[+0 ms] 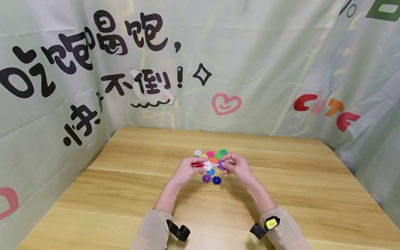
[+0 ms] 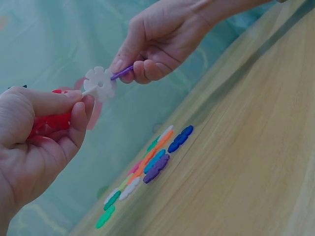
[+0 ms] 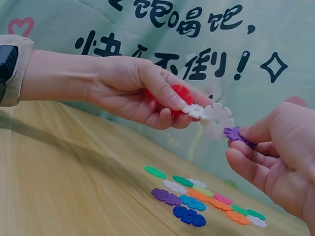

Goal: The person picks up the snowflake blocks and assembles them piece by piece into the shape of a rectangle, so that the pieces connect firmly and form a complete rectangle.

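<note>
Sleeves of beige cloth end at black wrist straps, and the right strap carries a small yellow tag whose print is too small to read. Past them the wooden table lies bare on both sides out to its edges, where it meets the cloth walls.

Above the table's middle the left hand grips a red disc and pinches a white notched disc joined edge-on to the upright white disc. The right hand pinches a purple disc between thumb and fingers, its edge touching the upright white disc's rim.

Below and just beyond the hands, loose discs lie flat in a small cluster: purple, blue, orange, pink, green, white.

Behind, the pale green backdrop bears black Chinese characters, among them 吃饱喝饱 and 不倒!, with a diamond outline, a pink heart and, to the right, "CUTE" in red and orange.
</note>
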`<move>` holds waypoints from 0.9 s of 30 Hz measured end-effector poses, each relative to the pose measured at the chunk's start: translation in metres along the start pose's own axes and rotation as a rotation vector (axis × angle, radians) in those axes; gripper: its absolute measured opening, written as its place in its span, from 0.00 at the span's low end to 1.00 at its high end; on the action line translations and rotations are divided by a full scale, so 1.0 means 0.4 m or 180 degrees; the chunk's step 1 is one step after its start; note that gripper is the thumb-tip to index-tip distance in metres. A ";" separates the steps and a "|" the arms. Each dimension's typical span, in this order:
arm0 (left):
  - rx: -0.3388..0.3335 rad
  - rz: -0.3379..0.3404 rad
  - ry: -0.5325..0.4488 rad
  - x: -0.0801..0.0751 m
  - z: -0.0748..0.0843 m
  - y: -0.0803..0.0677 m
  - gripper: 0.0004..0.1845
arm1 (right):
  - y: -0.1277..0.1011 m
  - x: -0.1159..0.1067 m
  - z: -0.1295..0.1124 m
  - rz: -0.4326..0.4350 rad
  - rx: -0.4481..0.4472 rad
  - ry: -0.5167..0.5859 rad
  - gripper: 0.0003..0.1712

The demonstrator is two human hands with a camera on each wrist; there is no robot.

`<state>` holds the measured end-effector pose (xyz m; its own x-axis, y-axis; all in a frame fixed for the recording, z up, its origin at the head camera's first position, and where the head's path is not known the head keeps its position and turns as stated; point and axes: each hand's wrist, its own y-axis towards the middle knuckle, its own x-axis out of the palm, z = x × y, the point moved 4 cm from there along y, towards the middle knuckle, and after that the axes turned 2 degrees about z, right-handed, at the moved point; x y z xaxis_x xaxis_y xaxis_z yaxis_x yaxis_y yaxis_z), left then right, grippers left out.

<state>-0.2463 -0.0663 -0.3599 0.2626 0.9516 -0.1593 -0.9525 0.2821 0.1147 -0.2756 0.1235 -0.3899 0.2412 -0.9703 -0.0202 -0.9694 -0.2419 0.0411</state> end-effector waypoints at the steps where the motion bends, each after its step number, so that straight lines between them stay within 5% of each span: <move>1: 0.0004 0.0004 -0.0003 -0.001 0.002 0.000 0.19 | 0.000 0.000 -0.001 -0.0012 -0.0003 0.0016 0.10; 12: -0.0023 -0.0011 -0.0127 -0.007 -0.079 0.043 0.21 | 0.000 0.005 0.005 0.0002 -0.0026 0.0156 0.08; 27: -0.0055 0.0007 0.0016 -0.002 -0.087 0.046 0.20 | 0.004 0.006 0.003 0.0048 0.0020 -0.0002 0.09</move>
<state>-0.2695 -0.0659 -0.3918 0.2597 0.9517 -0.1640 -0.9556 0.2777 0.0983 -0.2765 0.1206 -0.3910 0.2264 -0.9738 -0.0201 -0.9733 -0.2270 0.0350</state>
